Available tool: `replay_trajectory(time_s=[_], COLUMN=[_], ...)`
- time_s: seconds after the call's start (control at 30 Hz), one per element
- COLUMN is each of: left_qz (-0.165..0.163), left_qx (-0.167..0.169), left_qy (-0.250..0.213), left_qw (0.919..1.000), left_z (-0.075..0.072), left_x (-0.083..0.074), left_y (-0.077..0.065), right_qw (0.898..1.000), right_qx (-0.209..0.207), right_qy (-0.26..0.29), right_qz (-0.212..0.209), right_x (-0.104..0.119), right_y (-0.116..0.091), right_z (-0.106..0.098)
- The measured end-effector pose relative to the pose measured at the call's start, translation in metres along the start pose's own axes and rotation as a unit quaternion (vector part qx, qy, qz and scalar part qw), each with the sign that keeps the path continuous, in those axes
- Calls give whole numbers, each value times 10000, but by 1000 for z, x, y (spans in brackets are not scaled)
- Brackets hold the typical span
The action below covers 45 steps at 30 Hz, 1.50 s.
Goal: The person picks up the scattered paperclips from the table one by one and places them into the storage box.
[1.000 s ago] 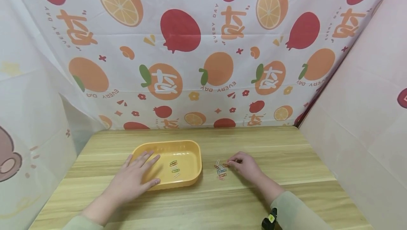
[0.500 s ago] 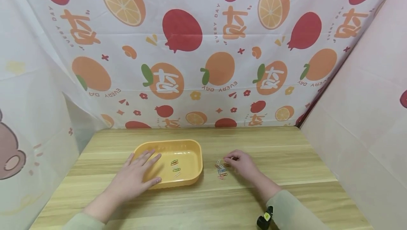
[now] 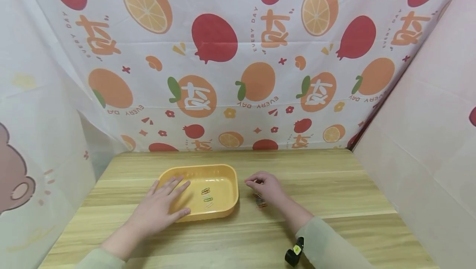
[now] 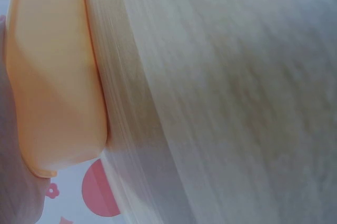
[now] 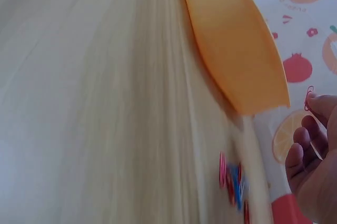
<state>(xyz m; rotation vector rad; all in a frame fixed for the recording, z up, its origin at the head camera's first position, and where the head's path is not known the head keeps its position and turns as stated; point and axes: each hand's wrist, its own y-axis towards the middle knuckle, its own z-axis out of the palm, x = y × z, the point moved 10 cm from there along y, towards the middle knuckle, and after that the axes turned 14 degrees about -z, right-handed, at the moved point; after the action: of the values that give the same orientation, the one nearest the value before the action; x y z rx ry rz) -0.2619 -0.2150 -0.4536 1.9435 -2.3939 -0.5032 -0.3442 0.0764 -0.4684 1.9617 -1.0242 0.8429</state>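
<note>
The right hand point(image 3: 268, 188) had it pinched, a slim red wire paperclip point(image 5: 308, 97), just right of the round-cornered yellow plastic tray point(image 3: 224, 188), whose long axis ran left-right; the left hand point(image 3: 159, 209), fingers spread, covered its left end.

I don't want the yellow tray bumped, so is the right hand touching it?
Apart. The head view shows a strip of table between the right hand and the yellow tray.

Two hands point(image 3: 159, 208) point(image 3: 268, 187), one tray point(image 3: 202, 216) and more than five paper clips point(image 5: 236, 184) show.
</note>
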Motion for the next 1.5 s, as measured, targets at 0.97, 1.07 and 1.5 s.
replay_trajectory(time_s=[0.97,1.07,1.5], left_qz=[-81,-75,47], left_qx=[84,85,-161], left_qy=[-56,-37,-62], left_qw=[9999,9999,9998], left_z=[-3,-4,-7], left_x=[-2,-2,-4], left_y=[-1,-1,-1], right_qw=[9976,9978,9718], right_qx=[185,310,1563], right_qy=[410,293,-1508], right_qz=[-521,-515,-916], right_x=[74,73,82], right_y=[43,44,53], right_z=[75,78,116])
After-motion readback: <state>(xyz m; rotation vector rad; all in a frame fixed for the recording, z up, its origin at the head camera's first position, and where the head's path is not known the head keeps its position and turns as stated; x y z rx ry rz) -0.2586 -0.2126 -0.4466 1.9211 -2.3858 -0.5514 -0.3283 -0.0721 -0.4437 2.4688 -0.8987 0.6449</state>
